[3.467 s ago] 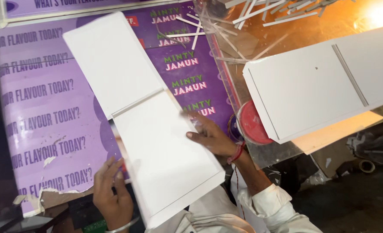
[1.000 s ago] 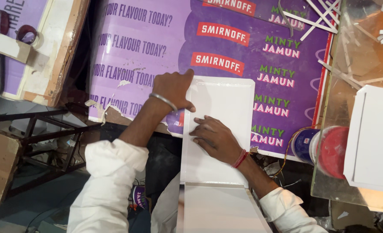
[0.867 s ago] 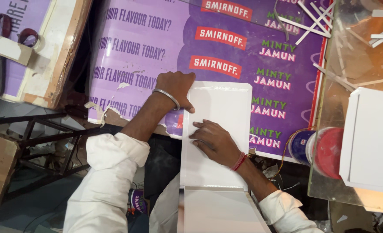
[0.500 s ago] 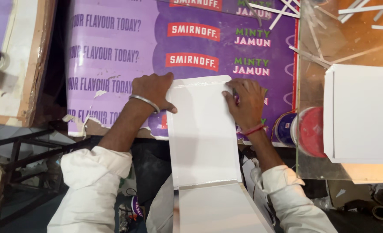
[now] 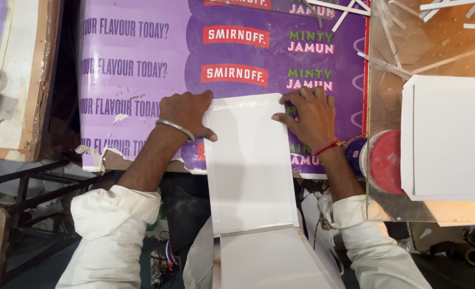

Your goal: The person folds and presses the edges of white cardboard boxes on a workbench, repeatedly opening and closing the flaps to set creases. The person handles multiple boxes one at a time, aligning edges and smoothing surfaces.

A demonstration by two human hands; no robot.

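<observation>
We press our left hand and right hand, fingers spread flat, on the far corners of a light, stiff white folded board overhanging the desk's near edge, best gripped by its side edges.

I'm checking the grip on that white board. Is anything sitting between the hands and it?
Nothing visible does. The left hand presses directly on the white board's top left corner, and the right hand on its top right corner. The red-lidded container sits off to the right, apart from both.
</observation>
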